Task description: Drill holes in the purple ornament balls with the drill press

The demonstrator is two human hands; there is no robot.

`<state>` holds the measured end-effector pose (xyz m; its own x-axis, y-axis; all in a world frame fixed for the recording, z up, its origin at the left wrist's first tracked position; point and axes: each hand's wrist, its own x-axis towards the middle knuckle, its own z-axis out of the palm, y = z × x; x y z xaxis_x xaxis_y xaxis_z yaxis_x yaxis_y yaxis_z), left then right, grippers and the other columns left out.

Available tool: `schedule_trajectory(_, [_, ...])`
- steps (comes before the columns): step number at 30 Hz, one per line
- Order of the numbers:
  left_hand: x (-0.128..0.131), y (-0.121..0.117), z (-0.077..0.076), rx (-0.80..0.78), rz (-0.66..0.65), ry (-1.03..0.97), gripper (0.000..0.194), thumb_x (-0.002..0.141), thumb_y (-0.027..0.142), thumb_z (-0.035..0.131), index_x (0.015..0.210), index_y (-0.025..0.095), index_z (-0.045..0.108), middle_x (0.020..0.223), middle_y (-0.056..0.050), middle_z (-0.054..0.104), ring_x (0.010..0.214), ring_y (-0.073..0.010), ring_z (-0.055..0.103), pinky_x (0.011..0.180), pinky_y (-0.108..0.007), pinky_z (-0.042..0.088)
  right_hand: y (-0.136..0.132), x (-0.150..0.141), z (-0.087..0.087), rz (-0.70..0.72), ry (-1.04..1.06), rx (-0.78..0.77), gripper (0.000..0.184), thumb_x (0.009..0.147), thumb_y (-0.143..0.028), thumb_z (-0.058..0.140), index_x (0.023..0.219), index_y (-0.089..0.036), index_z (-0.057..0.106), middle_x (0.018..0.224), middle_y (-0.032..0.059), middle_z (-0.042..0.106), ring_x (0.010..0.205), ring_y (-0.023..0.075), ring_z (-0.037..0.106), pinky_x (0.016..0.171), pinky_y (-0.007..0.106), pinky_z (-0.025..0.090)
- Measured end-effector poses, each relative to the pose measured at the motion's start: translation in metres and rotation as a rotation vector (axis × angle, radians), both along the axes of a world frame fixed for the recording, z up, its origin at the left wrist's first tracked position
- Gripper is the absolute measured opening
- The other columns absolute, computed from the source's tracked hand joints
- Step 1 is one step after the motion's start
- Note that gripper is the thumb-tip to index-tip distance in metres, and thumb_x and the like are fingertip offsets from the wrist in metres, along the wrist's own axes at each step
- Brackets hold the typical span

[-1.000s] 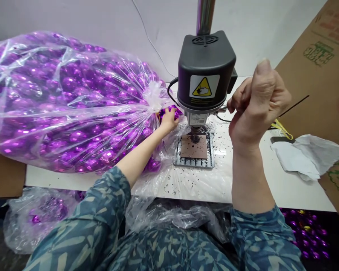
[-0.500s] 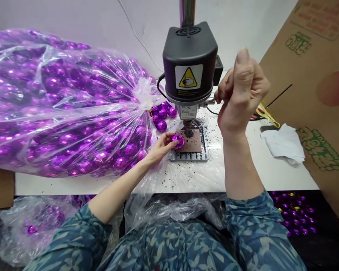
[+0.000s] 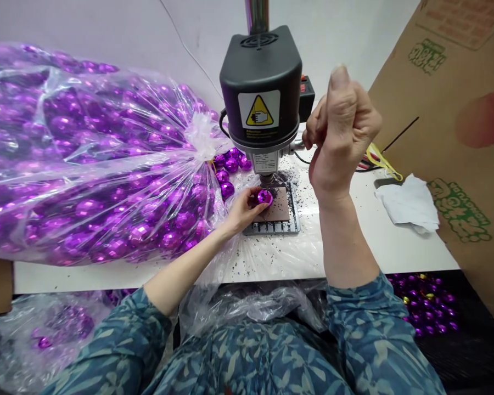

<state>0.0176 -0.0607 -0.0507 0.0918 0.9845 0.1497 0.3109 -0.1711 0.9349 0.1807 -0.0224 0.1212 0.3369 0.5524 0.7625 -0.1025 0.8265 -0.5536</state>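
Note:
My left hand [image 3: 247, 209] pinches a shiny purple faceted ball [image 3: 265, 197] between thumb and fingers. The ball is over the brown board [image 3: 280, 211] on the slotted metal base [image 3: 295, 226], just below the chuck [image 3: 267, 179] of a black drill press [image 3: 260, 71]. Whether ball and chuck touch is hard to see. My right hand [image 3: 342, 131] is closed in a raised fist at the machine's right side, around the feed handle; a short metal piece [image 3: 297, 146] shows beside the fingers, the rest of the handle being hidden.
A big clear bag [image 3: 86, 164] full of purple balls covers the table's left side, several loose balls [image 3: 230, 164] by its knot. Dark shavings dot the table [image 3: 308, 247]. White cloth [image 3: 407, 203] and a cardboard box [image 3: 444, 137] stand right. More balls [image 3: 430, 307] lie below.
My left hand has carried the purple ball slightly right and back, beneath the chuck. My right hand stays at the handle. The whole view has shifted a little.

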Motion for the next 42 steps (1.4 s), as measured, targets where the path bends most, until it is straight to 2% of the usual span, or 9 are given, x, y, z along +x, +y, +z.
schedule_trajectory(3, [0.007,0.0,-0.003,0.093,0.029,0.117,0.05,0.08,0.028,0.084,0.124,0.016,0.064,0.117,-0.013,0.071,0.096,-0.0219,0.071,0.086,-0.04,0.061,0.0,0.0,-0.001,0.005,0.0,0.006,0.064,0.081,-0.08,0.049,0.06,-0.023,0.031,0.05,-0.007,0.026,0.041,0.0043,0.027,0.04,0.027,0.027])
schedule_trajectory(7, [0.016,-0.001,-0.011,0.206,0.05,0.155,0.048,0.082,0.031,0.082,0.125,0.02,0.065,0.125,-0.012,0.067,0.113,-0.0263,0.068,0.096,-0.043,0.058,0.001,0.0,-0.002,-0.048,-0.041,-0.027,0.063,0.083,-0.081,0.047,0.061,-0.023,0.035,0.05,-0.0066,0.026,0.043,0.0054,0.026,0.042,0.027,0.03])
schedule_trajectory(10, [0.021,-0.003,-0.019,0.204,0.073,0.088,0.049,0.084,0.032,0.081,0.128,0.021,0.062,0.125,-0.011,0.068,0.114,-0.0265,0.068,0.098,-0.045,0.058,-0.003,0.0,-0.003,-0.037,-0.022,-0.021,0.064,0.082,-0.08,0.049,0.06,-0.023,0.03,0.049,-0.0071,0.026,0.042,0.0057,0.026,0.042,0.028,0.031])
schedule_trajectory(13, [0.023,-0.003,-0.025,0.177,0.098,0.023,0.05,0.083,0.033,0.082,0.127,0.02,0.061,0.12,-0.011,0.071,0.109,-0.0261,0.069,0.096,-0.046,0.059,-0.01,0.0,-0.006,-0.023,0.016,0.005,0.063,0.085,-0.073,0.055,0.057,-0.024,0.029,0.046,-0.0071,0.027,0.04,0.006,0.026,0.042,0.03,0.028])
schedule_trajectory(17, [0.022,-0.002,-0.027,0.171,0.083,-0.025,0.05,0.083,0.035,0.082,0.126,0.021,0.061,0.12,-0.011,0.072,0.107,-0.0256,0.07,0.095,-0.046,0.06,-0.02,0.0,-0.015,-0.067,0.009,0.015,0.061,0.092,-0.061,0.058,0.052,-0.023,0.03,0.044,-0.0049,0.029,0.039,0.008,0.028,0.042,0.033,0.023])
schedule_trajectory(21, [0.021,-0.002,-0.027,0.17,0.084,-0.008,0.051,0.083,0.036,0.083,0.126,0.021,0.061,0.125,-0.012,0.071,0.112,-0.0268,0.07,0.098,-0.047,0.059,-0.024,0.001,-0.026,-0.091,0.023,0.061,0.064,0.093,-0.054,0.06,0.049,-0.023,0.027,0.041,-0.0051,0.023,0.038,0.0085,0.026,0.041,0.033,0.023])
schedule_trajectory(28, [0.021,-0.002,-0.03,0.163,0.086,-0.034,0.053,0.083,0.039,0.083,0.128,0.022,0.061,0.127,-0.012,0.07,0.115,-0.0288,0.069,0.1,-0.051,0.059,-0.02,0.003,-0.04,-0.006,0.045,0.251,0.06,0.095,-0.034,0.06,0.049,-0.019,0.024,0.042,-0.0046,0.022,0.037,0.0072,0.026,0.041,0.031,0.02])
schedule_trajectory(36, [0.022,-0.003,-0.032,0.162,0.093,-0.099,0.053,0.082,0.041,0.084,0.126,0.022,0.062,0.126,-0.013,0.071,0.115,-0.0297,0.069,0.102,-0.054,0.058,-0.013,0.004,-0.058,-0.035,0.013,0.418,0.053,0.095,-0.023,0.054,0.052,-0.017,0.022,0.043,-0.005,0.024,0.039,0.0057,0.029,0.041,0.027,0.024])
schedule_trajectory(42, [0.024,-0.003,-0.032,0.136,0.083,-0.134,0.054,0.081,0.042,0.084,0.126,0.021,0.062,0.124,-0.012,0.071,0.111,-0.0275,0.07,0.099,-0.051,0.059,-0.005,0.004,-0.065,-0.045,0.005,0.506,0.049,0.093,-0.019,0.052,0.053,-0.018,0.024,0.042,-0.0059,0.028,0.038,0.0055,0.029,0.039,0.025,0.025])
